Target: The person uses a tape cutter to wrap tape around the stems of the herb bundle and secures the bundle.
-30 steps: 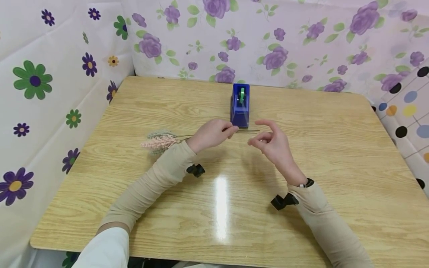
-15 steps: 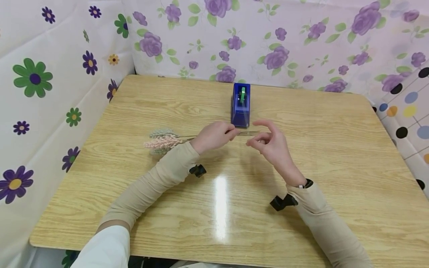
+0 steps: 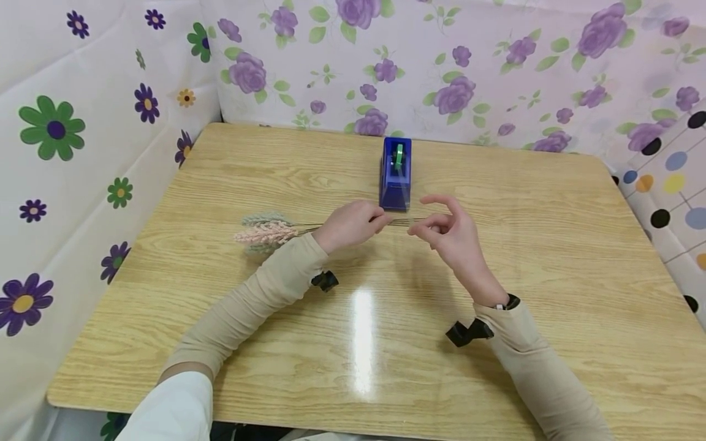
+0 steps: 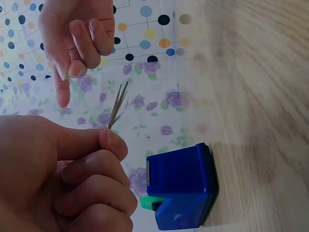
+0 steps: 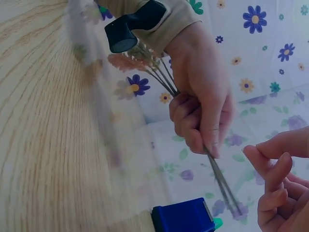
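Observation:
My left hand [image 3: 353,225] pinches a small bunch of artificial flowers by its thin stems, thumb against the index finger. The fluffy pink and grey-green heads [image 3: 267,233] point left. Bare stem ends [image 4: 117,104] stick out past the fingertips. Facing them from the right is my right hand [image 3: 449,236], index finger stretched out and thumb meeting the curled fingers. A faint glint like a strip of clear tape [image 3: 407,219] shows between this hand and the stems; it is hard to make out. Just behind both hands stands a blue tape dispenser [image 3: 395,174] with a green core.
The wooden table [image 3: 265,361] carries a bright reflection in front of the hands. A floral cloth [image 3: 419,67] hangs behind its far edge, with patterned sheets at the left and right. Black camera mounts [image 3: 469,332] stick out from the wrists.
The left hand and the bunch have shifted slightly toward me and to the right. The right hand stays near the stem ends, its fingers changing only a little.

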`<control>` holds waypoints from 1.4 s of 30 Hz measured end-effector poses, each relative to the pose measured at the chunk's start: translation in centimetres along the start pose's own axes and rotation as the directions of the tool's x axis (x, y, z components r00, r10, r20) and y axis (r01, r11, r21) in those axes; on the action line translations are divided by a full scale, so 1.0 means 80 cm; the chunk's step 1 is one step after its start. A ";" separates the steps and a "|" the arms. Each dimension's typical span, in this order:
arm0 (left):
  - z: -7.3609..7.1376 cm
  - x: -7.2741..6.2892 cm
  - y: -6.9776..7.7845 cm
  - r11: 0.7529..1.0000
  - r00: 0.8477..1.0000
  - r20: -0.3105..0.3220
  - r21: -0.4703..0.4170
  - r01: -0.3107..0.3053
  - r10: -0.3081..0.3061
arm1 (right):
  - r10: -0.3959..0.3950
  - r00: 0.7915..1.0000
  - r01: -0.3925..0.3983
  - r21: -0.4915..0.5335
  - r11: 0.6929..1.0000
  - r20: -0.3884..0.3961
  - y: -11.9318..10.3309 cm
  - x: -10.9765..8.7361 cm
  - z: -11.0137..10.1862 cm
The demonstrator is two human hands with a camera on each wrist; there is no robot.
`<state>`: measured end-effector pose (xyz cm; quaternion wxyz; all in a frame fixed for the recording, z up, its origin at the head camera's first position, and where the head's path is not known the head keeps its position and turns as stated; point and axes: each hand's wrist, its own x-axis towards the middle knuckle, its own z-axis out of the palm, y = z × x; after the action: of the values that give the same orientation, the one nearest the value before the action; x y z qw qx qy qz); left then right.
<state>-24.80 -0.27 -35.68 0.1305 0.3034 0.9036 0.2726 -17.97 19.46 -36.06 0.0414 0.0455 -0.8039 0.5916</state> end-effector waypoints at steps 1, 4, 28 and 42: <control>0.000 0.000 0.000 1.000 1.000 -0.004 -0.001 -0.005 0.005 | 0.000 1.000 0.000 0.003 1.000 0.003 0.000 0.000 0.000; 0.000 -0.001 0.000 0.999 0.999 -0.016 -0.021 -0.027 0.027 | 0.004 1.000 -0.004 -0.002 1.000 0.021 0.002 0.000 0.002; -0.008 -0.004 0.003 0.997 0.996 -0.060 -0.038 -0.065 0.062 | 0.046 0.999 -0.043 -0.232 0.972 0.011 0.018 0.008 0.010; -0.008 -0.002 0.003 0.996 0.995 -0.048 -0.033 -0.089 0.087 | 0.048 0.996 -0.065 -0.229 0.971 -0.080 0.030 0.019 0.021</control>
<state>-24.85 -0.45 -35.05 0.1024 0.3341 0.8874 0.3008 -19.80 18.52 -38.69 0.0595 -0.0045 -0.8663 0.4959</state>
